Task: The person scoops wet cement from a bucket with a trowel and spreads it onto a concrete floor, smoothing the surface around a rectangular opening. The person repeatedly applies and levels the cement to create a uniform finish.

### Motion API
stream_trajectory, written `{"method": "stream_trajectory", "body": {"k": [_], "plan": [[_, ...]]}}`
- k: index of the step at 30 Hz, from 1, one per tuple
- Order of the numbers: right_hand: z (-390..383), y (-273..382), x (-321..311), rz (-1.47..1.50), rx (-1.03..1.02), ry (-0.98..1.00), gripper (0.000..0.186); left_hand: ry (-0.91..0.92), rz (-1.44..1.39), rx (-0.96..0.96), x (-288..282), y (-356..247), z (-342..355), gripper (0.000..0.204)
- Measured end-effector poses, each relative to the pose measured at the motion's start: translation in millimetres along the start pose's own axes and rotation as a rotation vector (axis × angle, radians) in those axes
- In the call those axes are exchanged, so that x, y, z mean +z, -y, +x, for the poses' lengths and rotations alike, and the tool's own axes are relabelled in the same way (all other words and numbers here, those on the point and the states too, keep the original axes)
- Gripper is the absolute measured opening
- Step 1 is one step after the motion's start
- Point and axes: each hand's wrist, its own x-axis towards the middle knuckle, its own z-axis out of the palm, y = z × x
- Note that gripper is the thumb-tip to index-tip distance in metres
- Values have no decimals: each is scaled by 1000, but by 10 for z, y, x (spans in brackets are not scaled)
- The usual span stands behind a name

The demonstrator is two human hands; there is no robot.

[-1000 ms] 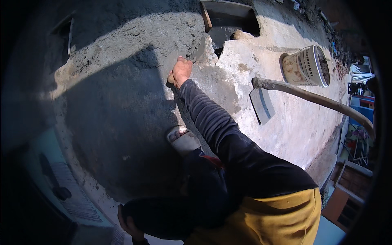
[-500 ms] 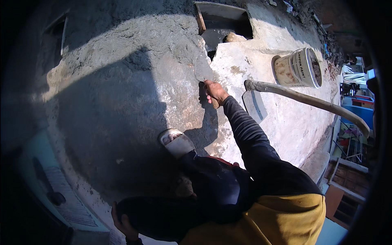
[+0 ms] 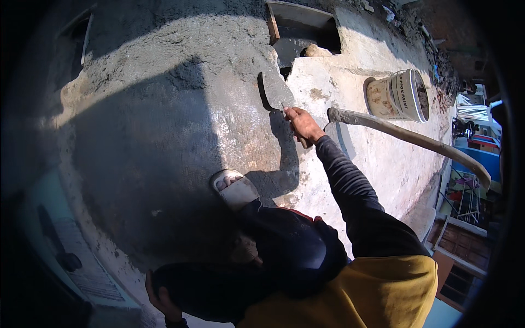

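My right hand (image 3: pixel 301 123) is shut on the handle of a trowel (image 3: pixel 276 90), whose grey blade is over wet, smoothed mortar (image 3: pixel 240 147) beside the pale, broken edge of dry concrete. Just beyond the blade, rougher mortar (image 3: pixel 147 54) runs toward an open pit (image 3: pixel 295 22) with a board along its side. Close right of my hand lies a hoe (image 3: pixel 410 134), its metal head partly behind my wrist. My left hand (image 3: pixel 158 295) is at the lower left, fingers wrapped round my dark-trousered knee. My sandalled foot (image 3: pixel 238 191) rests on the surface below the trowel.
A dirty white bucket (image 3: pixel 391 95) stands right of the pit. A second small opening (image 3: pixel 76 44) is at the upper left. A pale green ledge (image 3: pixel 82 257) runs along the lower left. Pipes (image 3: pixel 473 109), a drying rack (image 3: pixel 467 202) and debris lie along the right edge.
My right hand has swung rightward and a little down with the trowel, from the rough mortar toward the pale concrete edge. My left hand stays at my knee.
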Motion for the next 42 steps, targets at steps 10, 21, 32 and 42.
{"method": "stream_trajectory", "body": {"k": [10, 21, 32, 42], "plan": [[76, -156, -69, 20, 83, 58, 54, -52, 38, -5, -17, 38, -22, 62], [-93, -175, -204, -59, 345, -9, 60, -83, -123, -119, -15, 70, -195, 66], [625, 451, -163, 46, 241, 95, 58, -4, -65, -54, -22, -6, -33, 70], [1139, 676, 883, 747, 40, 228, 49, 28, -80, -71, -77, -25, -41, 65]]}}
